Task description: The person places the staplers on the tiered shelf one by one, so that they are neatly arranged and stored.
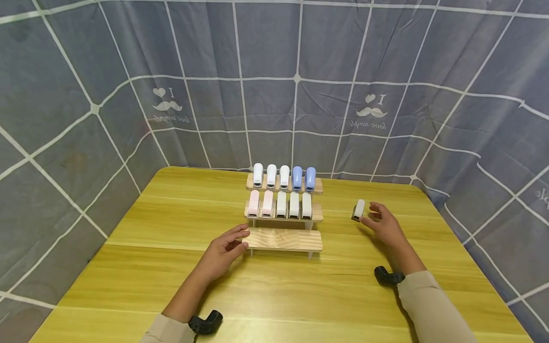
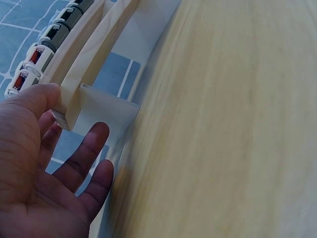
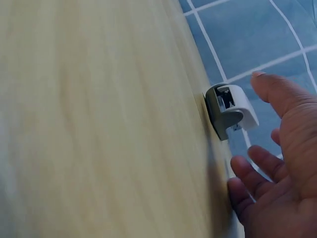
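Thumb and fingers of my left hand [image 1: 224, 251] hold the left end of the lowest wooden tier of a display stand [image 1: 283, 239]; the left wrist view shows the thumb against the board's [image 2: 94, 54] end and the other fingers spread below. On the right, a small white-and-grey stapler [image 1: 359, 209] stands alone on the table. My right hand [image 1: 386, 228] is just right of it, thumb and fingers apart. A gap shows between thumb and stapler [image 3: 237, 109] in the right wrist view.
White and blue mini staplers [image 1: 297, 177] line the top tier. Pink and pale grey-white ones [image 1: 280, 205] line the middle tier. Clear legs carry the tiers on the yellow wooden table [image 1: 274, 295]. A grey checked curtain [image 1: 266, 105] surrounds the table's back and sides.
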`<action>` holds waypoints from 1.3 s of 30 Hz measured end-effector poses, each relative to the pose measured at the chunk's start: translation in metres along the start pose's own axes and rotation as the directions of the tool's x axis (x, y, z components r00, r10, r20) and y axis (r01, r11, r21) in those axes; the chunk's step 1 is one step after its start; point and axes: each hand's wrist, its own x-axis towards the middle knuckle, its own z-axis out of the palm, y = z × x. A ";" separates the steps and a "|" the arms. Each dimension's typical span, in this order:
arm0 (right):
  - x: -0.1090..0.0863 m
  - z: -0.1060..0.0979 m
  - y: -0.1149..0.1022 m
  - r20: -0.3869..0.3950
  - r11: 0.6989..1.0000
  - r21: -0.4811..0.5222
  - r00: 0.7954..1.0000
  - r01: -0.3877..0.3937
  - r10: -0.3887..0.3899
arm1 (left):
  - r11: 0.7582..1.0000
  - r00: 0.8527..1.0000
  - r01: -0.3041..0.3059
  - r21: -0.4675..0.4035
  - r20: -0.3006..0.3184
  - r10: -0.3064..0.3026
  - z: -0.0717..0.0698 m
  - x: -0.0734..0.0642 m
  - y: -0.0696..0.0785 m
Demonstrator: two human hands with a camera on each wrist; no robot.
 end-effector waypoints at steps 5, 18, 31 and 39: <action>0.004 0.000 0.006 0.011 0.999 0.043 1.000 -0.019 0.019 | 1.000 1.000 0.007 0.007 0.001 -0.007 0.000 0.000 -0.001; 0.015 0.000 0.004 0.047 1.000 -0.001 0.999 -0.015 0.015 | 1.000 1.000 -0.014 -0.005 0.011 0.014 0.001 0.000 0.000; 0.025 0.007 0.003 0.021 0.995 -0.104 1.000 -0.007 0.010 | 1.000 1.000 -0.012 0.009 0.011 0.012 -0.001 0.000 -0.001; 0.026 0.009 0.002 0.011 0.990 -0.138 1.000 -0.007 0.008 | 1.000 1.000 -0.010 0.016 0.011 0.010 0.000 0.001 -0.002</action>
